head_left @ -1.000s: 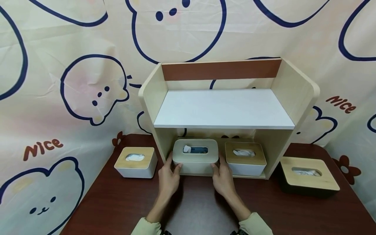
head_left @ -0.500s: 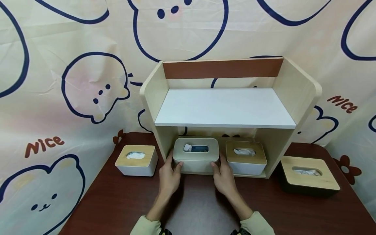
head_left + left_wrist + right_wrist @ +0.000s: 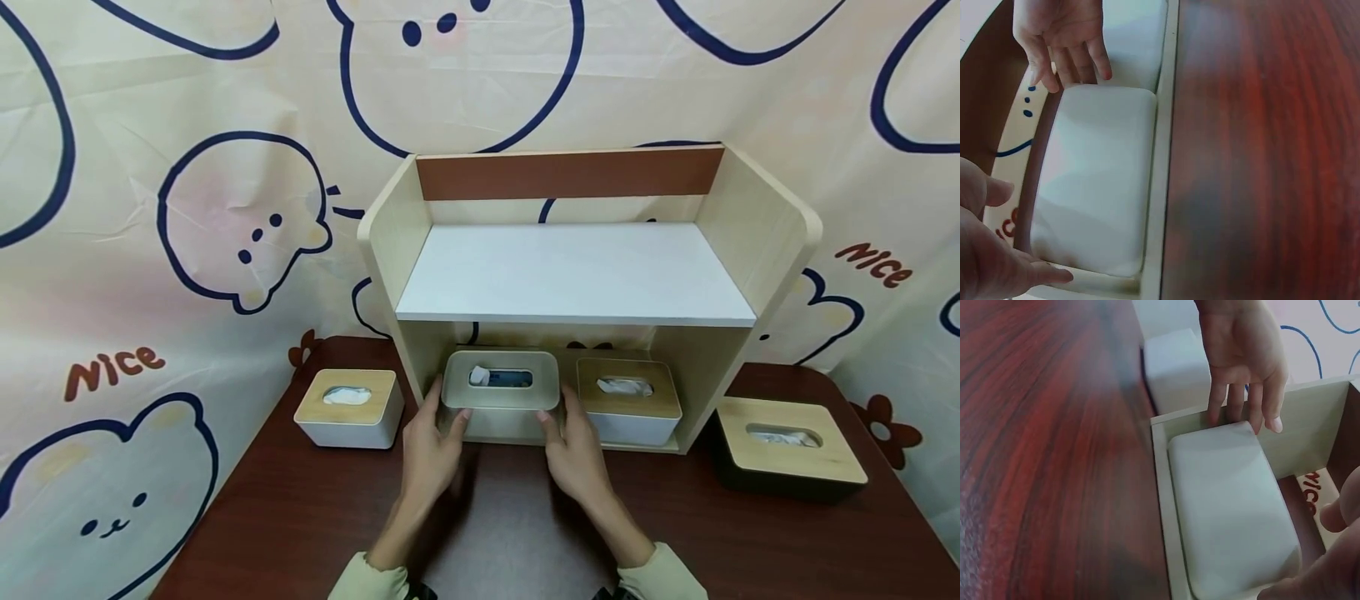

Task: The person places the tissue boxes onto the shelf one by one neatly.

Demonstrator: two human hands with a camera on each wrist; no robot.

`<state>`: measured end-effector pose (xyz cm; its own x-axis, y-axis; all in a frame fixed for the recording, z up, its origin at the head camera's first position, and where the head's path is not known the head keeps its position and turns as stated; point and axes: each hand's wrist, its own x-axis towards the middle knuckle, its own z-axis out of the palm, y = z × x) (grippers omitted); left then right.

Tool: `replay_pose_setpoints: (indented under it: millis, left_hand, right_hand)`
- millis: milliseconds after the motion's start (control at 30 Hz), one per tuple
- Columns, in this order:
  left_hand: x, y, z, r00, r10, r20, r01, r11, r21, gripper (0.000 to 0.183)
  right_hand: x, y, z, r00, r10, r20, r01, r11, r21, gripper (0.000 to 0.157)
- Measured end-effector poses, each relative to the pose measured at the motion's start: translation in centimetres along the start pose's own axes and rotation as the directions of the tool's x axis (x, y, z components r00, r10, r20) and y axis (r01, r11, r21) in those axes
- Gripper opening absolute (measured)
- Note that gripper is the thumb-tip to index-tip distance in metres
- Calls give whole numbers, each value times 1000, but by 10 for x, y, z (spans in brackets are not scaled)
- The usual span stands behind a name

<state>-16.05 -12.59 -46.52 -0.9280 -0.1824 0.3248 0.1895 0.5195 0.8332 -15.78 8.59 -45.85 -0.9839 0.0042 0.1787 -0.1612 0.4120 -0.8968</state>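
Note:
A pale grey-green tissue box (image 3: 500, 404) sits in the lower compartment of a small desk shelf, a bit of white tissue in its slot. My left hand (image 3: 430, 454) is at its left end, fingers fairly straight along the side and thumb near the front corner. At the right end, my right hand (image 3: 576, 450) mirrors this, between that box and a wood-lidded white tissue box (image 3: 628, 402). The left wrist view shows the right hand (image 3: 1063, 28) with fingers extended by the box's far end. Straight fingers of the left hand (image 3: 1241, 356) appear in the right wrist view. Exact contact is unclear.
The shelf's white upper board (image 3: 573, 275) spans above the boxes. Left of the shelf stands another wood-lidded tissue box (image 3: 351, 408). A dark-sided one with a wooden lid (image 3: 791, 442) stands to the right. All rest on a dark red-brown table (image 3: 300, 517).
The grey-green box keeps its place in the lower compartment. Both hands stay at its ends, with their fingers and thumbs slightly loosened from it. The head view has shifted slightly.

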Motion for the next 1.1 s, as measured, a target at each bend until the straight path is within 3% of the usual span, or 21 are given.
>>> replay_pose_setpoints:
  millis: [267, 600, 1100]
  left_hand:
    - [-11, 11, -13, 999, 48, 24, -49, 999, 16, 70]
    - [-32, 14, -37, 998, 20, 56, -22, 999, 44, 71]
    - [-49, 0, -72, 1000, -12, 23, 10, 997, 74, 68]
  right_hand:
    - [-12, -12, -3, 999, -42, 4, 42, 999, 12, 67]
    - [-34, -25, 3, 994, -105, 6, 106, 994, -13, 70]
    - [-50, -34, 44, 976, -189, 108, 185, 982, 50, 64]
